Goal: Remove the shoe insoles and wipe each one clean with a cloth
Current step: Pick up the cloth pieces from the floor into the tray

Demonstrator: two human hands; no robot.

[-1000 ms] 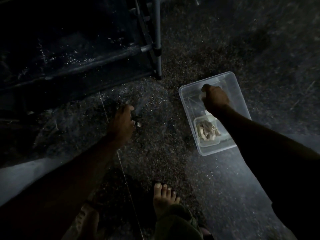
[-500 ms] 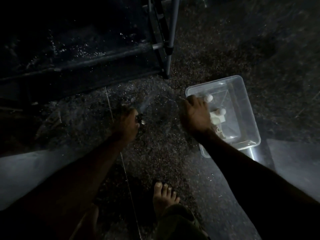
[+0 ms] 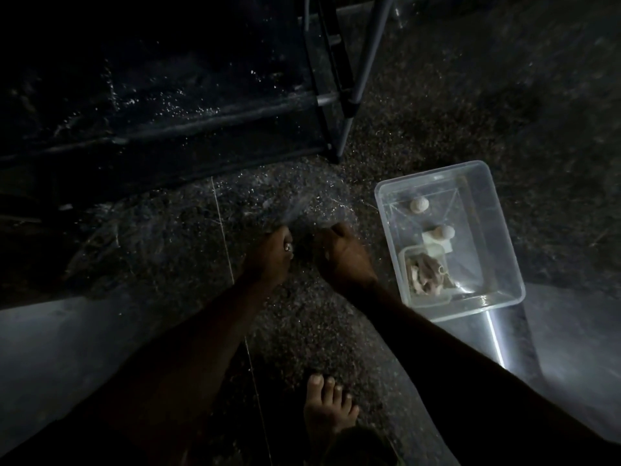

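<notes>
The scene is very dark, and no shoe or insole shows plainly. My left hand [image 3: 268, 260], with a ring on one finger, is curled low over the speckled floor and grips the near edge of a thin clear plastic film [image 3: 302, 206]. My right hand [image 3: 342, 257] is curled a short way to its right and grips the same film's edge. A crumpled pale cloth-like wad [image 3: 425, 274] lies in a small tub inside a clear plastic box [image 3: 504, 250] to the right of my right hand.
The clear box also holds two round pale lumps [image 3: 419, 204] and a white block [image 3: 437, 245]. A dark rack with metal legs [image 3: 349, 105] stands at the back left. My bare foot [image 3: 327, 408] is at the bottom centre. A bright light streak [image 3: 495, 338] lies below the box.
My right hand has left the clear box and moved left to the film beside my left hand. The camera has shifted, so the box now sits further right.
</notes>
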